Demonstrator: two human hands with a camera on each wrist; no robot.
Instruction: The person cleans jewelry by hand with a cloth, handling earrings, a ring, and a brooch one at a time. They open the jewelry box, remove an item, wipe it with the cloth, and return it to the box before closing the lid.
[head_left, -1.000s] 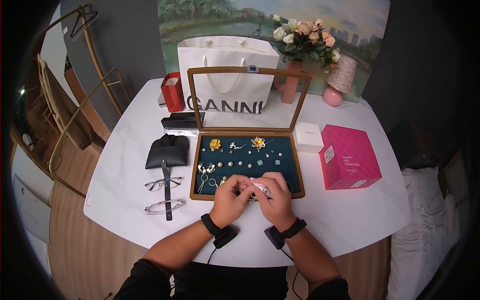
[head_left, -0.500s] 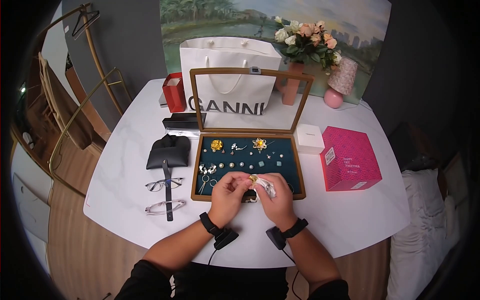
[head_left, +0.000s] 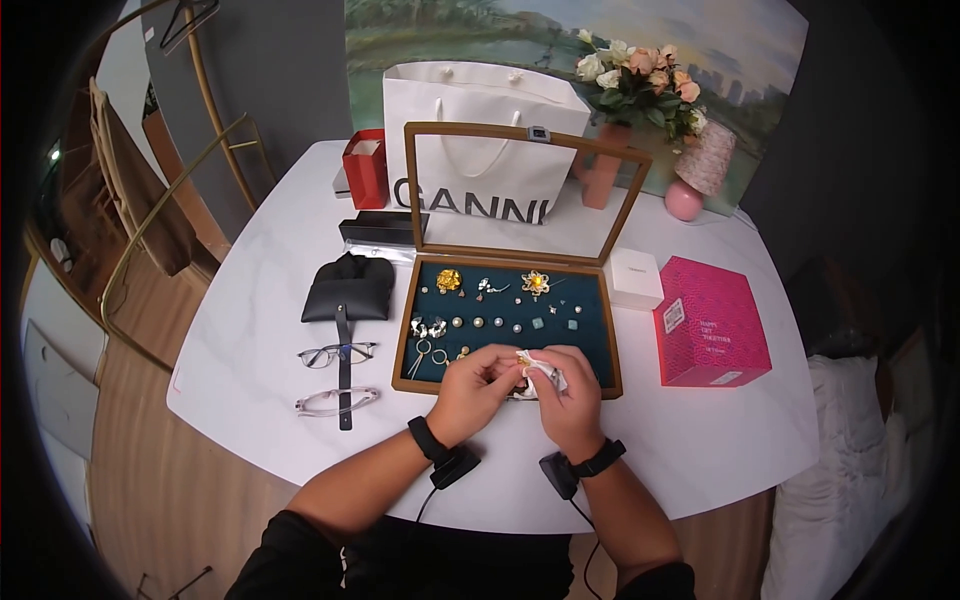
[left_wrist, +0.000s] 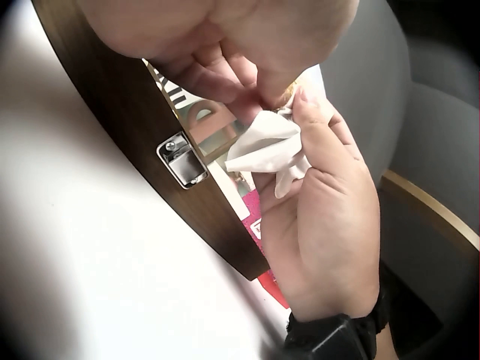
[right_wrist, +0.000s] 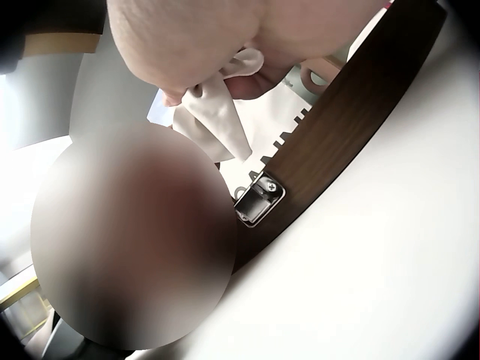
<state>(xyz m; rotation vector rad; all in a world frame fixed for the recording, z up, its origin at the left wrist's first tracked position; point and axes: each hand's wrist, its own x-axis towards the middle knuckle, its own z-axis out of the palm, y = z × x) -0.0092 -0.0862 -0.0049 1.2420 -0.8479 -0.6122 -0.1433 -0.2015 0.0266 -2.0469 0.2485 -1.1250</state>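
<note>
Both hands meet over the front edge of an open wooden jewelry box (head_left: 398, 385). The left hand (head_left: 472, 392) pinches a small gold piece of jewelry (left_wrist: 287, 94) between thumb and fingers; most of it is hidden, so I cannot tell its kind. A white cloth (left_wrist: 264, 144) is gripped by the right hand (head_left: 572, 408), its thumb pressing the cloth against the gold piece. Loose folds of the cloth hang below the fingers. Rows of earrings and brooches, among them a gold flower brooch (head_left: 449, 280), lie on the dark green lining (head_left: 590, 350).
The glass lid (head_left: 630, 205) stands raised behind. On the left lie two pairs of glasses (head_left: 337, 354) and a black pouch (head_left: 348, 290). A white box (head_left: 634, 280) and a pink box (head_left: 712, 325) sit right. A white paper bag (head_left: 400, 100) stands behind.
The gold piece came into sight between the fingers half a second ago and is now partly covered by the cloth. The head view has shifted, moving the scene slightly right.
</note>
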